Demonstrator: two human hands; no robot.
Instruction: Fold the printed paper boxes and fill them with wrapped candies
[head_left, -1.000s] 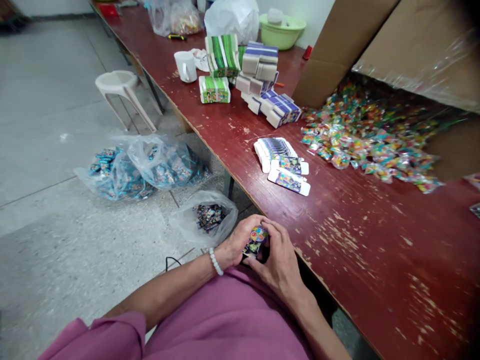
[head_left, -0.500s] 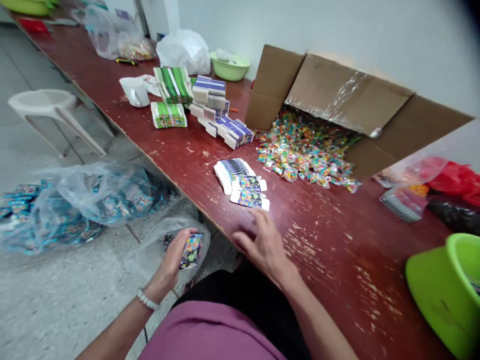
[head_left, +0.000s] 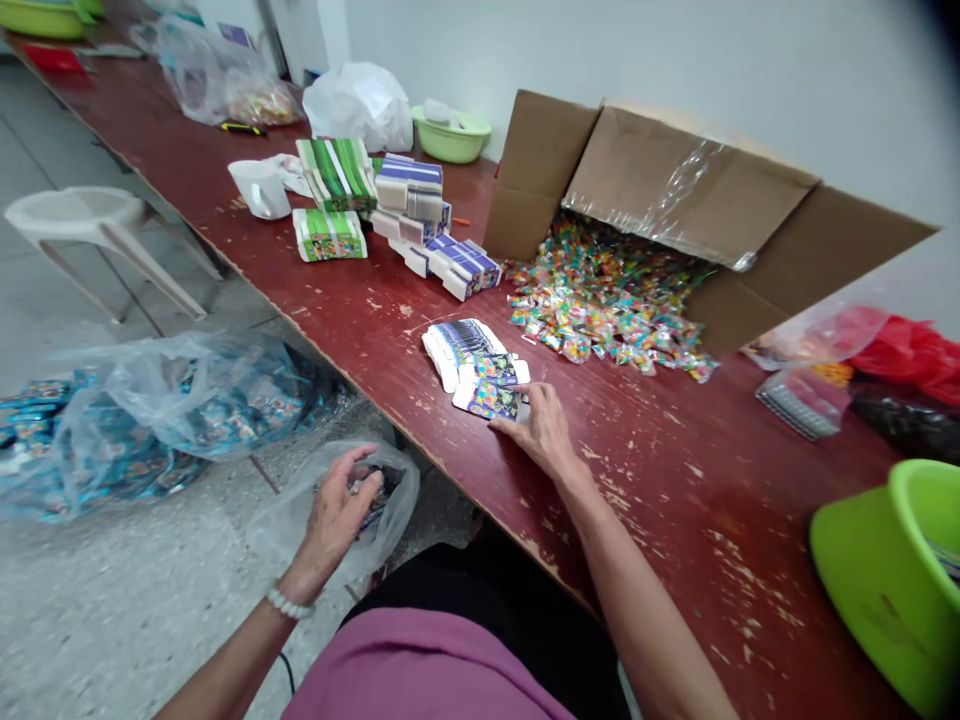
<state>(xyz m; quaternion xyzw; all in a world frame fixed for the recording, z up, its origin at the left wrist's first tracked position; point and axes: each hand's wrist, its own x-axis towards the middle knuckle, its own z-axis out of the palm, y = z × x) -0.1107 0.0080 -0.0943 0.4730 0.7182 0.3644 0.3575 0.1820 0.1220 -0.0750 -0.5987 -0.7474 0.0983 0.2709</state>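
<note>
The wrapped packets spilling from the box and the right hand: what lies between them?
In the head view, only chipped red tabletop lies between the right hand and the packets.

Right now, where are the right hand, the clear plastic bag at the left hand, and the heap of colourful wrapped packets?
Right hand [head_left: 541, 432]: head view, its back.
Clear plastic bag [head_left: 401, 495]: head view, right side.
Heap of colourful wrapped packets [head_left: 600, 300]: head view, its middle.
</note>
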